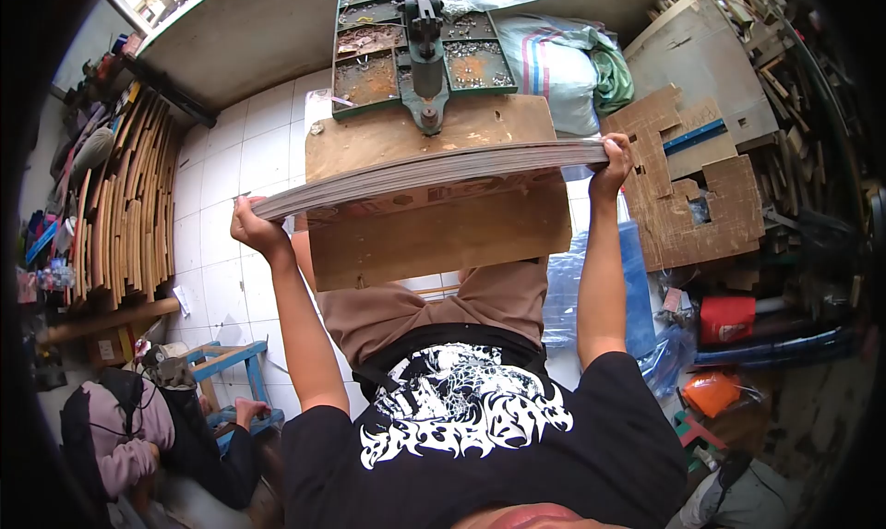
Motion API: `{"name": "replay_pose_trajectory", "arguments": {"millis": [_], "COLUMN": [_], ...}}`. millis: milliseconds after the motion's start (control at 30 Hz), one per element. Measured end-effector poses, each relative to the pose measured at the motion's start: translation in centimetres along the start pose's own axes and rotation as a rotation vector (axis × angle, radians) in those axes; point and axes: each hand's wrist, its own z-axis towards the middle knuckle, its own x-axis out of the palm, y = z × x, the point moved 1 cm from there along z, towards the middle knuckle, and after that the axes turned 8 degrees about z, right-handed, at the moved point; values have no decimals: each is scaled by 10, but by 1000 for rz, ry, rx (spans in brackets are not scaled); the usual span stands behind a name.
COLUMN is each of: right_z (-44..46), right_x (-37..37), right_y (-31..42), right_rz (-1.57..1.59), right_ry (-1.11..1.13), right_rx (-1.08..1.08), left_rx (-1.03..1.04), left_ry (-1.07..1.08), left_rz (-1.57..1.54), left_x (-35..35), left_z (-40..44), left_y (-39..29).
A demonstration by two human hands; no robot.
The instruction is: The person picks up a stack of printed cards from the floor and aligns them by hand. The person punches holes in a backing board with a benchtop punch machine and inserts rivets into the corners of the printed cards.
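Between my two hands stretches a long, thick stack of thin sheets [434, 172], on edge and slightly bowed, with layered grey-white edges uppermost. Closed around its left end is my left hand [258, 227]. My right hand [612, 166] grips the other end, which sits higher in view. The stack stands over a brown wooden work board [443, 238] in front of my lap; whether it touches the board I cannot tell. Just beyond it is a dark metal hand press [426, 77], amid a green compartment tray [369, 72] with small metal pieces.
Stacked wooden boards [125, 197] line the left wall. A white sack [554, 72], cut brown panels [688, 183] and blue plastic sheeting [591, 284] lie to the right. A blue wooden stool [226, 358] and another seated person [138, 437] are at lower left.
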Motion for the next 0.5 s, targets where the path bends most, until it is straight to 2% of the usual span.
{"name": "replay_pose_trajectory", "arguments": {"millis": [67, 233, 300, 500], "right_z": [-2, 4, 3, 2], "right_x": [4, 1, 4, 5], "right_y": [1, -3, 3, 5], "right_rz": [-47, -27, 0, -1], "right_ry": [-44, -49, -72, -101], "right_rx": [-129, -53, 78, -2], "left_rx": [3, -77, -53, -71], "left_ry": [-12, 21, 42, 31], "left_rz": [-3, 5, 41, 59], "left_x": [0, 1, 0, 2], "left_z": [-2, -2, 0, -2], "left_y": [-4, -7, -6, -9]}}
